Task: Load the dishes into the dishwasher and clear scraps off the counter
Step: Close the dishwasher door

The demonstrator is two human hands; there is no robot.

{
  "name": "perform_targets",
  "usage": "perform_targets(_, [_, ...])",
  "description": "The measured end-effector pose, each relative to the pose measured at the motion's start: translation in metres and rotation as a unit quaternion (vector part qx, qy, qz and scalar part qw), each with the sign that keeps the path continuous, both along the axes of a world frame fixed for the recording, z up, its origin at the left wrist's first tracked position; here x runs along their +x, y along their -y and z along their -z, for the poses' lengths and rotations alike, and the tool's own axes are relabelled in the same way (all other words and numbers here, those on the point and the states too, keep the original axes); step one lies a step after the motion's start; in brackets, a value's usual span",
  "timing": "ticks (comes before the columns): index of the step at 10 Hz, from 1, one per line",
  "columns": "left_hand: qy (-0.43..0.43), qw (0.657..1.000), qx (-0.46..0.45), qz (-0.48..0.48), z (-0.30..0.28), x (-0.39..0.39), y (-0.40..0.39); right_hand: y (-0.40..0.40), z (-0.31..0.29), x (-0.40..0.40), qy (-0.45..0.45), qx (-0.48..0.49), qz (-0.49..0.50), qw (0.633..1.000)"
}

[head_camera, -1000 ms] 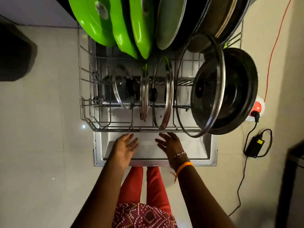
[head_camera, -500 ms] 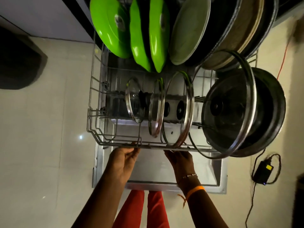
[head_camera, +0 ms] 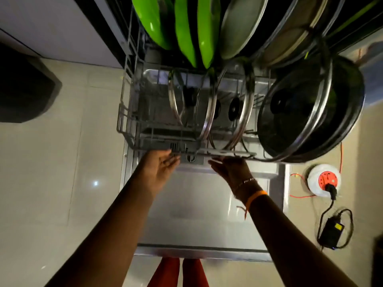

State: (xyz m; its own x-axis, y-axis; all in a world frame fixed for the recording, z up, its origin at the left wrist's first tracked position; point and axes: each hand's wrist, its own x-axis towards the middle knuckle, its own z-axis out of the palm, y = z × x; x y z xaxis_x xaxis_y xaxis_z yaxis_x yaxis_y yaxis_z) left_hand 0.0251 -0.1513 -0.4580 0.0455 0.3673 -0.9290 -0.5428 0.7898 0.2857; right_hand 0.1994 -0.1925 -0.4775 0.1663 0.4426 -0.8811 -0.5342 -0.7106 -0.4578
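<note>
Both my hands spread flat on the rack (head_camera: 186, 151) front edge — left hand (head_camera: 160, 168), right hand (head_camera: 230, 168); a hard shove could topple the upright glass lids (head_camera: 209, 112) — they look loose.

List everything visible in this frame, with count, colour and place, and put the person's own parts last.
dishwasher rack: one, grey wire, pulled out over the door
dishwasher door: one, silver, open flat below the rack
green pans: three, bright green, on edge at rack's back
grey plate: one, beside the green pans
dark pans: about two, back right
glass lids: about four, steel-rimmed, on edge in the front row
large lidded pan: one, black, right end
extension reel: one, white and red, floor at right
power adapter: one, black, floor at right
bin: one, dark, floor at left
left hand: at the rack's front edge
right hand: at the front edge, orange wristband
legs: red trousers
</note>
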Motion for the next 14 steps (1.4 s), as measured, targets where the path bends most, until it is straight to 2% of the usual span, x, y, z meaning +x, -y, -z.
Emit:
perform_targets(1, [-0.013, 1.0, 0.017, -0.018, -0.006, 0.01, -0.026, -0.033, 0.005, 0.004, -0.014, 0.017, 0.026, 0.999])
perform_targets(3, [-0.059, 0.997, 0.046, 0.023, -0.004, 0.013, -0.063, -0.089, 0.015, 0.015, 0.009, 0.038, 0.039, 0.998])
perform_targets(4, [-0.077, 0.994, 0.056, 0.052, -0.001, 0.01, -0.077, -0.11, 0.016, 0.014, 0.014, 0.06, 0.084, 0.995])
perform_targets(6, [-0.054, 0.993, 0.044, 0.099, 0.005, 0.009, -0.094, -0.15, 0.019, 0.018, 0.027, 0.093, 0.079, 0.992])
perform_targets(8, [-0.005, 0.998, 0.018, 0.058, 0.003, 0.02, -0.109, -0.188, 0.014, 0.021, 0.038, 0.101, 0.121, 0.987])
perform_targets(9, [-0.025, 0.994, 0.037, 0.098, 0.005, 0.026, -0.115, -0.203, 0.016, 0.027, 0.076, 0.121, 0.048, 0.989])
perform_targets(10, [-0.059, 0.987, 0.048, 0.141, 0.01, 0.028, -0.124, -0.218, 0.014, 0.035, 0.076, 0.106, -0.019, 0.991])
perform_targets(14, [-0.077, 0.989, 0.068, 0.106, 0.015, 0.025, -0.139, -0.261, 0.014, 0.053, 0.101, 0.055, -0.124, 0.986])
